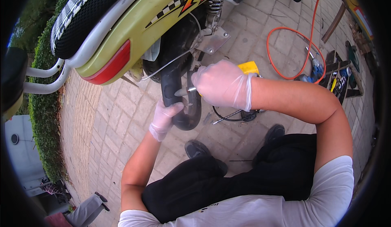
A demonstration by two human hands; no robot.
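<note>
A black inner tube [186, 123] hangs in a loop below the rear of a yellow-green scooter [171, 13]. My left hand [164, 118], in a thin clear glove, is closed round the tube's lower left side, thumb on top. My gloved right hand [222, 83] makes a fist round a tool whose body it mostly hides. The tool's grey, cone-shaped tip [181, 92] on a silver shaft points left and lies at the tube's surface. A yellow object [249, 67] shows behind my right hand; whether it belongs to the tool I cannot tell.
An orange hose [269, 52] loops over the paving at the right, by an open tray of tools [344, 78]. A black cable [228, 119] and a metal rod lie beyond my shoes. A metal bracket [214, 41] juts out near the tube. Another person's legs [87, 210] show at lower left.
</note>
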